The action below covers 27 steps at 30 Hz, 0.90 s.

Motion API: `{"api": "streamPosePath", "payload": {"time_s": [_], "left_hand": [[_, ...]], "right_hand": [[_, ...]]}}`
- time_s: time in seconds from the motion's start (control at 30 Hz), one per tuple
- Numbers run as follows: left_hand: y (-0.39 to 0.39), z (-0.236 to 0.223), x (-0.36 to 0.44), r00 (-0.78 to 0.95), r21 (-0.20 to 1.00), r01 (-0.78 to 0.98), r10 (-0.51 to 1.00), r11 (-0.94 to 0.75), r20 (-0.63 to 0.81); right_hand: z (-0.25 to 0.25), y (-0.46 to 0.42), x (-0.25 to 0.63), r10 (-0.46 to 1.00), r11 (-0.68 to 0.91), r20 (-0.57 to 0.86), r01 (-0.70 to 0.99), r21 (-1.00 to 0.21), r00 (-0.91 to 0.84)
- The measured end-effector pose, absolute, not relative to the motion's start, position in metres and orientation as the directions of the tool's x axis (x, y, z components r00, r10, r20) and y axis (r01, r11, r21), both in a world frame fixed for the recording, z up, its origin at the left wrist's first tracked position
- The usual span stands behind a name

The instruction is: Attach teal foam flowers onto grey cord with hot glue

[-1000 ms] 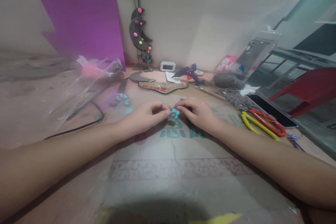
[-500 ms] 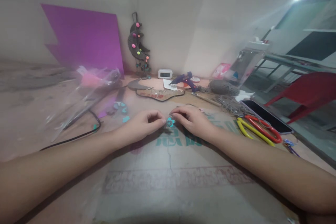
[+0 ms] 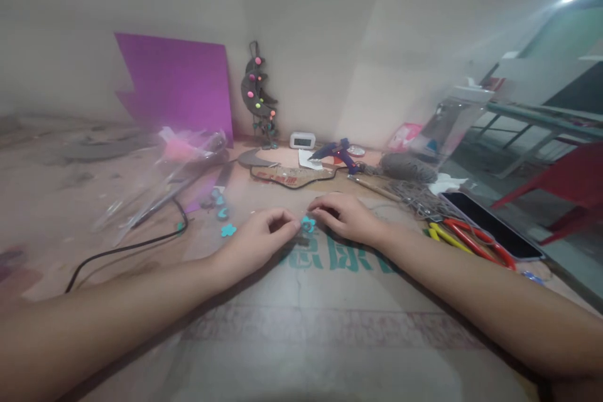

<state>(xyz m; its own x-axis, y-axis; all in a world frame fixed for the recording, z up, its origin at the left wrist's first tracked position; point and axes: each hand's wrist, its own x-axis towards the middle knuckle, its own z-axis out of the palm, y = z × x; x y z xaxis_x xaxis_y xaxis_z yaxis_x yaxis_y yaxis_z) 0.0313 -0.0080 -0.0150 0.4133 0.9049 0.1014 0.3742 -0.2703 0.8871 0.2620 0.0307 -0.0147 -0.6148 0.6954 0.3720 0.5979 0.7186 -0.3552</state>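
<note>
A small teal flower cutout (image 3: pixel 308 224) with a ring-like mark at its centre is up between my two hands. My left hand (image 3: pixel 264 232) pinches at the flower's left edge, thumb and forefinger together. Curled in from the other side, my right hand (image 3: pixel 346 217) has its fingertips closed at the flower's upper right; what they grip is too small to make out. Another teal flower (image 3: pixel 228 230) lies flat to the left of my left hand. Behind it are small teal pieces (image 3: pixel 220 204), one crescent-shaped.
A purple glue gun (image 3: pixel 335 154), a white digital clock (image 3: pixel 302 141) and grey yarn (image 3: pixel 407 166) stand at the back. On the right lie red-handled pliers or scissors (image 3: pixel 480 242) and a phone (image 3: pixel 492 226). A black cable (image 3: pixel 127 245) curves across the left. A moon ornament (image 3: pixel 257 91) hangs behind.
The view has shifted, so the whole scene sits slightly lower and further right. Both hands stay together around the teal flower, with little change in their grip.
</note>
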Motion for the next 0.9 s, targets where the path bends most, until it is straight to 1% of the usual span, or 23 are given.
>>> {"api": "streamPosePath", "payload": {"time_s": [0.1,0.17,0.23,0.3,0.33,0.4,0.47,0.53,0.6,0.7,0.77,0.9], "left_hand": [[-0.009,-0.011,0.033,0.419,0.915,0.327,0.904,-0.238,0.085],[-0.004,-0.006,0.033,0.411,0.939,0.306,0.911,-0.157,0.018],[0.005,0.0,0.031,0.382,0.954,0.292,0.923,-0.073,-0.046],[0.015,0.004,0.029,0.359,0.963,0.264,0.932,-0.058,-0.043],[0.019,0.004,0.027,0.355,0.964,0.257,0.935,-0.068,-0.029],[0.026,0.003,0.022,0.33,0.965,0.236,0.944,-0.116,0.033],[0.028,-0.003,0.018,0.322,0.954,0.227,0.94,-0.196,0.116],[0.028,-0.009,0.016,0.341,0.937,0.235,0.925,-0.259,0.17],[0.026,-0.013,0.016,0.361,0.924,0.248,0.913,-0.292,0.192],[0.02,-0.011,0.02,0.38,0.898,0.274,0.896,-0.345,0.228],[0.016,-0.007,0.022,0.393,0.88,0.283,0.883,-0.383,0.257],[0.013,-0.002,0.024,0.367,0.874,0.289,0.888,-0.391,0.276]], "right_hand": [[-0.013,0.033,0.262,0.712,0.702,0.354,0.614,-0.36,-0.607],[-0.007,0.032,0.26,0.735,0.678,0.342,0.63,-0.38,-0.585],[0.004,0.028,0.258,0.771,0.636,0.296,0.666,-0.39,-0.564],[0.015,0.02,0.254,0.813,0.582,0.244,0.716,-0.384,-0.529],[0.02,0.015,0.253,0.829,0.559,0.234,0.74,-0.373,-0.508],[0.025,0.004,0.25,0.839,0.543,0.256,0.768,-0.339,-0.48],[0.024,-0.005,0.248,0.827,0.558,0.28,0.773,-0.301,-0.488],[0.019,-0.01,0.244,0.815,0.576,0.277,0.766,-0.286,-0.51],[0.012,-0.011,0.238,0.824,0.567,0.251,0.756,-0.327,-0.509],[0.004,-0.009,0.225,0.867,0.493,0.196,0.729,-0.475,-0.459],[0.0,-0.007,0.22,0.877,0.47,0.191,0.7,-0.538,-0.441],[-0.006,-0.008,0.227,0.844,0.524,0.218,0.668,-0.528,-0.49]]}}
